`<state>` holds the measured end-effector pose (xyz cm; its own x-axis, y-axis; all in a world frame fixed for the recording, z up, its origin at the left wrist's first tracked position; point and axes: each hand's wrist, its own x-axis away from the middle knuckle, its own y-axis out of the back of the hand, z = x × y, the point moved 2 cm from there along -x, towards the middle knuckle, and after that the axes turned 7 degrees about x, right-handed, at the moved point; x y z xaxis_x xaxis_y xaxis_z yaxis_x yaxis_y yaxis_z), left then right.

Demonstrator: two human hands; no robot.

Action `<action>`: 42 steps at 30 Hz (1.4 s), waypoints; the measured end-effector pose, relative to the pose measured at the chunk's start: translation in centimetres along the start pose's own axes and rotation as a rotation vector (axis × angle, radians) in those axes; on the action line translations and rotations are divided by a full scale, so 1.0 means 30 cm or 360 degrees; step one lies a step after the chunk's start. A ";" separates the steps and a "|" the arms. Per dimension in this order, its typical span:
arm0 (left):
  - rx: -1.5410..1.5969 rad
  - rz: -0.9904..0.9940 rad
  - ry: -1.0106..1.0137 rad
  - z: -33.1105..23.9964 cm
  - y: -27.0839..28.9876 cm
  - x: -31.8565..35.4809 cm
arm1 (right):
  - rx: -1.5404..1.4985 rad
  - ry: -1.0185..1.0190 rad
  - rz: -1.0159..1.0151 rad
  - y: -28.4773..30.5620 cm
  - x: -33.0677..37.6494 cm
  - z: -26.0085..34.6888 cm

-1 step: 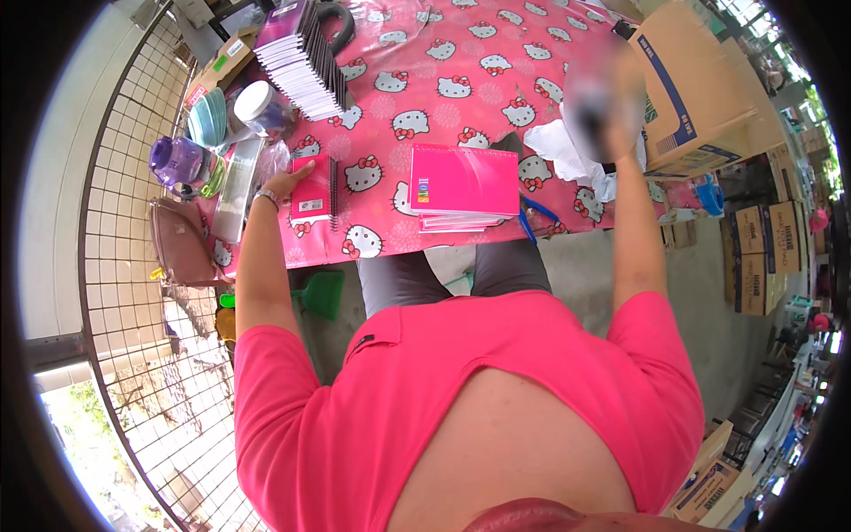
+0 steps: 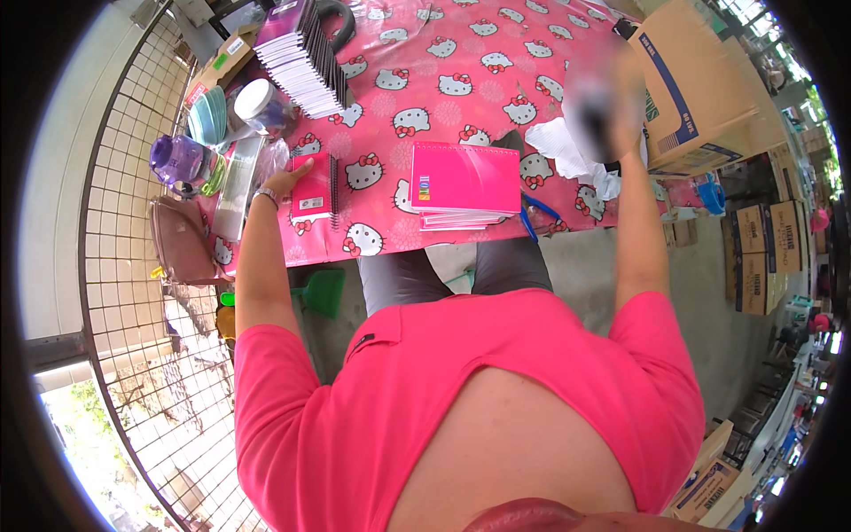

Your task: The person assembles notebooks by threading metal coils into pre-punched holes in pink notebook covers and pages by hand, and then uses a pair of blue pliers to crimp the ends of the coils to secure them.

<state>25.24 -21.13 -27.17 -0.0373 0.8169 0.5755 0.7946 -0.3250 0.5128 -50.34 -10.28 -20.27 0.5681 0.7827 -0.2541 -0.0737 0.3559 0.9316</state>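
At the table's left side, my left hand grips the left edge of a pink spiral notebook, with a digit over its cover. The spiral runs down that notebook's right side; whether more lie under it I cannot tell. A stack of pink spiral notebooks lies in front of me, spirals at the far edge. My right hand is stretched to the far right, by a crumpled white sheet and a cardboard box. A blur covers that hand and a dark thing at it, so its fingers are hidden.
Blue-handled pliers lie right of the stack. A tall pile of notebooks stands at the back left. Along the left edge are a white-lidded jar, a purple bottle and a brown bag. The cardboard box bounds the right.
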 end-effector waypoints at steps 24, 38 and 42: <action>-0.0782 0.0478 -0.1793 -0.878 -0.570 0.792 | -0.1466 0.0498 0.0505 0.433 0.615 0.482; -0.0624 -0.0185 -0.1719 -0.909 -0.507 0.826 | -0.1389 0.0959 0.0156 0.551 0.819 0.646; -0.0341 -0.0075 -0.1466 -0.851 -0.508 0.704 | -0.1058 0.1233 -0.0155 0.524 0.877 0.749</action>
<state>-3.11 -11.08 -6.56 0.4994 0.8564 -0.1308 0.6726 -0.2881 0.6816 -18.15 4.43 -6.45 -0.0722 0.7661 -0.6387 -0.6288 0.4622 0.6254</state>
